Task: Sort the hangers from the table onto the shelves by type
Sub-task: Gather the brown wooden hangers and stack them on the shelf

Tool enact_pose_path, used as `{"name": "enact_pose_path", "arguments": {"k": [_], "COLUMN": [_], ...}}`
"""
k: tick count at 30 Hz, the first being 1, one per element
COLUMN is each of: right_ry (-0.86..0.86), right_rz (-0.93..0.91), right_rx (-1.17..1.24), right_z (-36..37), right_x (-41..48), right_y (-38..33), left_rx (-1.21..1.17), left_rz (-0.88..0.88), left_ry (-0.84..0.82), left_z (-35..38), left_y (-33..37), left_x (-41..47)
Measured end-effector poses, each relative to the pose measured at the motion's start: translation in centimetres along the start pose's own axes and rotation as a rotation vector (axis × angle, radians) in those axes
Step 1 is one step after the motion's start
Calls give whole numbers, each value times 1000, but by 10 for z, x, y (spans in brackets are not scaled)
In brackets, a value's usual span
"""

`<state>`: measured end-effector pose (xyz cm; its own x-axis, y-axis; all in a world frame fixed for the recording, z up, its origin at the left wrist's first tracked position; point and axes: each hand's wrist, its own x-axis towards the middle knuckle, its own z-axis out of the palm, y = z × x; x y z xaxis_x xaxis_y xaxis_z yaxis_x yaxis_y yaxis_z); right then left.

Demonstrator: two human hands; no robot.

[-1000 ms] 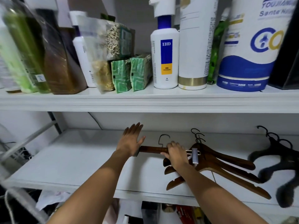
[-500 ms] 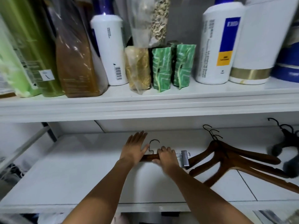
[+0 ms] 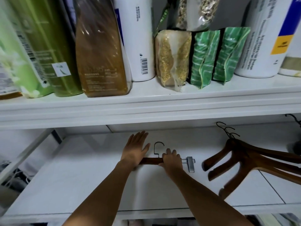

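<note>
A person reaches both arms into a white shelf unit. A clip hanger point(image 3: 150, 161) lies flat on the lower shelf point(image 3: 81, 176), near the middle. It has a brown wooden bar. Its thin dark hook point(image 3: 154, 149) points to the back of the shelf. A shiny metal clip point(image 3: 190, 163) sticks out at the right end of the bar.

The left hand point(image 3: 136, 150) lies flat, with its fingers straight and close together. The bottom of its palm covers the left end of the bar. The right hand point(image 3: 171, 161) is just beside it, on the other side of the hook. Its fingers are curled over the bar and hold it. The metal clip shows just past this hand.

A pile of wooden hangers point(image 3: 247, 159) lies on the same shelf, off to the right. They are dark brown and curved, and they rest one on top of another. Their hooks point to the back too. They lie apart from the clip hanger.

The upper shelf point(image 3: 146, 101) is full of things. There is a tall green bottle point(image 3: 44, 46), a brown bottle point(image 3: 101, 54) and a white bottle point(image 3: 138, 38). Next to them stand a clear pack of yellow grain point(image 3: 172, 57) and two green packets point(image 3: 205, 57).
</note>
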<state>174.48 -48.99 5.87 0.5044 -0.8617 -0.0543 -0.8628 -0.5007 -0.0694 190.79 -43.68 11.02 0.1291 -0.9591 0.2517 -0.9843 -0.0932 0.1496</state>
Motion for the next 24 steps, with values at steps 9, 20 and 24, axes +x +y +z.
{"name": "enact_pose_path", "arguments": {"k": [9,20,24], "right_ry": [25,270,322], "right_rz": [-3,68,176], "right_rx": [-3,34,-12], "right_z": [-1,-70,-102], "right_x": [-5,-41,-66], "right_y": [1,94,144], "left_rx": [-19,-64,-90], "left_rz": [36,194,296], "left_ry": [-19,-84,-91], "left_z": [1,-19,-21], "left_y": [7,93,149], "left_x": [2,31,45]}}
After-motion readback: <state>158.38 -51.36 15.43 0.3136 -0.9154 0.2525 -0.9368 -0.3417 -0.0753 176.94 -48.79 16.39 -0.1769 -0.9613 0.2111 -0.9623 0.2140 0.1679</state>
